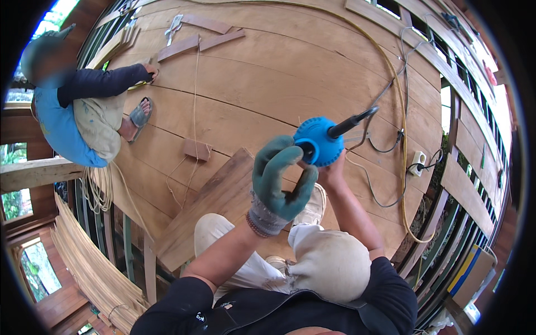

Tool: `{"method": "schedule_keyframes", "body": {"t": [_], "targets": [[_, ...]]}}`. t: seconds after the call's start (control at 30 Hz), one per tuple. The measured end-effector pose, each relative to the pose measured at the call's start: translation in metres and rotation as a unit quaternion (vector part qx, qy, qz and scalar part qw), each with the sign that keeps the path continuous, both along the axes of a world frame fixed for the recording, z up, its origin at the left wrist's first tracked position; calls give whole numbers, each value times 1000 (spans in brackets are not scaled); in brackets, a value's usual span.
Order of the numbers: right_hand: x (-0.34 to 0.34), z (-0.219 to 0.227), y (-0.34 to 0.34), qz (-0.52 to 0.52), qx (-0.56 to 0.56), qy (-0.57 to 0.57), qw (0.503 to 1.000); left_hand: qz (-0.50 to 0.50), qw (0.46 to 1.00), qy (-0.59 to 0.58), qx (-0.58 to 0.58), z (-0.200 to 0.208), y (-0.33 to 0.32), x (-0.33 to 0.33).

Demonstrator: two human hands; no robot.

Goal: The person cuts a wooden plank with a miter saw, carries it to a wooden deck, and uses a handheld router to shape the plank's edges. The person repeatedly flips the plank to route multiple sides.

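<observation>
A blue corded power tool (320,140) is held up in front of me, with its round, ridged end toward me. A dark opening shows in that end, and a black cord sleeve sticks out to the upper right. My right hand (335,170), bare, grips the tool from behind, its fingers mostly hidden. My left hand (281,181) wears a green and grey glove. Its fingers curve beside the tool's opening, with a gap between thumb and forefinger. Nothing shows in that gap. Whether the fingertips touch the rim is hard to tell.
A wide board (207,206) lies left of my knees, with a small wood block (197,149) beyond. A co-worker (84,114) crouches at the left. Cables and a yellow hose (403,128) run along the right, near a white socket (417,163). Short boards (206,23) lie far off.
</observation>
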State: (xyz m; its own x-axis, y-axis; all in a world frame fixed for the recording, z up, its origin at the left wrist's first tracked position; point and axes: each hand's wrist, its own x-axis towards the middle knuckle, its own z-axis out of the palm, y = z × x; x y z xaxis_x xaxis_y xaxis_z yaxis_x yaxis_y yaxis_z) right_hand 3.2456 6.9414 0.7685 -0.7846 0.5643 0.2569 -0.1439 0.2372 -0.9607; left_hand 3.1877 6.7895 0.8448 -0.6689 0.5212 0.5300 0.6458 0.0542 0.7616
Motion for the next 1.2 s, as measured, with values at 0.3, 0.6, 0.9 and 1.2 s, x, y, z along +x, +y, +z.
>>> {"method": "schedule_keyframes", "body": {"t": [0.3, 0.6, 0.9, 1.2], "targets": [[-3, 1, 35, -103, -133, -59, 984, 273, 883, -182, -334, -175, -151, -114], [-19, -34, 61, -130, -349, 52, 927, 344, 778, -166, -499, -230, -164, -98], [-20, -50, 87, -136, -536, 12, 833, 335, 775, -172, -507, -233, -166, -102], [-33, -81, 91, -143, -522, -78, 837, 334, 764, -171, -525, -224, -163, -105]]}}
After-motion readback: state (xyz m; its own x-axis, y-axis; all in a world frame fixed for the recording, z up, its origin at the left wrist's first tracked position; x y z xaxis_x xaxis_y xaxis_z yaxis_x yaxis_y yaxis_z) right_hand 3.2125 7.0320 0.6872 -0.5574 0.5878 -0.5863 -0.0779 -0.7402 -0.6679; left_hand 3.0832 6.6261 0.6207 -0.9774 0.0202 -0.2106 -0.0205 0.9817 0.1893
